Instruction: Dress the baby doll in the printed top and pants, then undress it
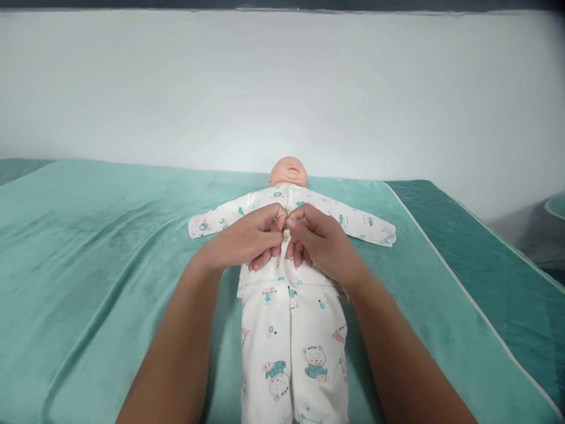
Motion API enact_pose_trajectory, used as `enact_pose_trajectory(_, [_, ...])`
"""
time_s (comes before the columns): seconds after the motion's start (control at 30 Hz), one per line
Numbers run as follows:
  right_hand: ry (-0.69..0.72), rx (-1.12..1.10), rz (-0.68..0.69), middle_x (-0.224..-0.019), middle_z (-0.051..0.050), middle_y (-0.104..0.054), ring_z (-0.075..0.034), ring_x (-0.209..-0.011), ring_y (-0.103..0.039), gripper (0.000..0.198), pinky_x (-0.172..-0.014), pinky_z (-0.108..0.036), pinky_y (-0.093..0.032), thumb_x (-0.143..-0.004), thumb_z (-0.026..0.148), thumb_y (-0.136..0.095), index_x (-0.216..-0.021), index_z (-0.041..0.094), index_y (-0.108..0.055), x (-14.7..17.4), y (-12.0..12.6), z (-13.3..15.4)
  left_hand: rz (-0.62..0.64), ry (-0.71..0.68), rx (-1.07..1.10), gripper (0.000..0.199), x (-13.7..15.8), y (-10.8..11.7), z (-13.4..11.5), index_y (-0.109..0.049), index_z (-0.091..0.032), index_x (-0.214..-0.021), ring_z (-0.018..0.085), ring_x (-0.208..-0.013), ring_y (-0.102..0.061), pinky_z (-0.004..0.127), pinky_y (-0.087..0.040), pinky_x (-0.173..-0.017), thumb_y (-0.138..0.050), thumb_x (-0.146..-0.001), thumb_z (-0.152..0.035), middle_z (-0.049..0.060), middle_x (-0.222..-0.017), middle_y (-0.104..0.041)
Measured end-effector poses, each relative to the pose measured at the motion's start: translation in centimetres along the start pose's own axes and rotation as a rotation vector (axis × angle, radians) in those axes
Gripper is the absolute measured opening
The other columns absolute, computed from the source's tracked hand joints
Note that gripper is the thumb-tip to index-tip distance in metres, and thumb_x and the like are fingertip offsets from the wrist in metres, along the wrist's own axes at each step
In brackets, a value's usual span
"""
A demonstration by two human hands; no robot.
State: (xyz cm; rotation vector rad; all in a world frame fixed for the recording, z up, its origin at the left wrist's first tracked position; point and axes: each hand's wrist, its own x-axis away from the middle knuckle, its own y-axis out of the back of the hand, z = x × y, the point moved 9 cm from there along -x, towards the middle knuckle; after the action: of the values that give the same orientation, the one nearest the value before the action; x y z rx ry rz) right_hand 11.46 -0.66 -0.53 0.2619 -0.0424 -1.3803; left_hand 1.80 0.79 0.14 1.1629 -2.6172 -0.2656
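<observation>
A baby doll (pixel 289 171) lies on its back with its head away from me, its arms spread to both sides. It wears a white printed top (pixel 260 200) and matching pants (pixel 267 341) with bears on them. Over the middle of the chest, my left hand (pixel 260 235) pinches the front edge of the top. My right hand (pixel 315 238) pinches the opposite edge, its fingertips meeting those of the left. Between the hands, a bit of the placket with a small fastener (pixel 286 237) shows. The fingertips hide part of the front opening.
Under the doll spreads a light green blanket (pixel 110 265) with wrinkles on the left. A darker green cover (pixel 494 282) shows on the right beyond a pale edge strip. A white wall (pixel 282 88) rises behind. Something round and dark (pixel 547 229) stands at the far right.
</observation>
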Motion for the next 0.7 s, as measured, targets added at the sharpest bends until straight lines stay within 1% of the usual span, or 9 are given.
enact_pose_trajectory(0.1, [-0.017, -0.023, 0.089, -0.065, 0.004, -0.066, -0.011, -0.052, -0.060, 0.006, -0.050, -0.022, -0.045, -0.095, 0.029, -0.050, -0.096, 0.023, -0.052, 0.16, -0.23, 0.09, 0.014, -0.010, 0.002, 0.017, -0.02, 0.00, -0.04, -0.034, -0.023, -0.081, 0.005, -0.036, -0.042, 0.021, -0.024, -0.039, -0.047, -0.079, -0.012, -0.008, -0.057, -0.051])
enact_pose_trajectory(0.13, [-0.016, -0.032, 0.117, -0.067, 0.004, -0.067, -0.011, -0.055, -0.060, 0.005, -0.053, -0.023, -0.047, -0.094, 0.026, -0.050, -0.098, 0.024, -0.051, 0.23, -0.30, 0.15, 0.022, -0.013, -0.004, 0.017, -0.02, -0.01, -0.04, -0.033, -0.023, -0.080, 0.005, -0.036, -0.041, 0.021, -0.023, -0.039, -0.046, -0.080, -0.012, -0.008, -0.055, -0.049])
enact_pose_trajectory(0.27, [-0.015, -0.040, 0.179, -0.073, 0.003, -0.067, -0.012, -0.062, -0.061, 0.011, -0.061, -0.026, -0.050, -0.089, 0.017, -0.049, -0.097, 0.023, -0.051, 0.45, -0.52, 0.26, 0.044, 0.006, -0.047, 0.015, 0.06, 0.00, 0.16, -0.033, -0.023, -0.080, 0.006, -0.039, -0.034, 0.021, -0.020, -0.041, -0.045, -0.079, -0.012, -0.010, -0.048, -0.040])
enact_pose_trajectory(0.43, [-0.067, 0.030, 0.144, -0.073, 0.004, -0.066, -0.012, -0.064, -0.061, 0.016, -0.060, -0.027, -0.049, -0.083, 0.013, -0.050, -0.094, 0.024, -0.052, 0.44, -0.41, -0.20, 0.036, 0.025, -0.034, 0.016, 0.11, 0.07, 0.31, -0.033, -0.022, -0.078, 0.005, -0.041, -0.030, 0.022, -0.020, -0.043, -0.044, -0.078, -0.011, -0.010, -0.053, -0.039])
enact_pose_trajectory(0.6, [-0.102, 0.109, 0.107, -0.067, 0.007, -0.064, -0.010, -0.056, -0.059, 0.021, -0.052, -0.023, -0.042, -0.078, 0.011, -0.051, -0.094, 0.025, -0.050, 0.43, -0.27, -0.47, 0.016, 0.010, -0.001, 0.019, -0.10, 0.10, 0.45, -0.032, -0.022, -0.077, 0.005, -0.042, -0.027, 0.023, -0.017, -0.043, -0.047, -0.078, -0.011, -0.010, -0.054, -0.033])
enact_pose_trajectory(0.7, [-0.113, 0.078, 0.107, -0.064, 0.008, -0.062, -0.010, -0.052, -0.059, 0.023, -0.047, -0.021, -0.039, -0.079, 0.011, -0.048, -0.096, 0.026, -0.050, 0.37, -0.14, -0.56, -0.008, -0.013, 0.012, 0.021, -0.31, 0.16, 0.38, -0.031, -0.022, -0.076, 0.005, -0.042, -0.030, 0.023, -0.018, -0.043, -0.047, -0.077, -0.009, -0.009, -0.052, -0.034])
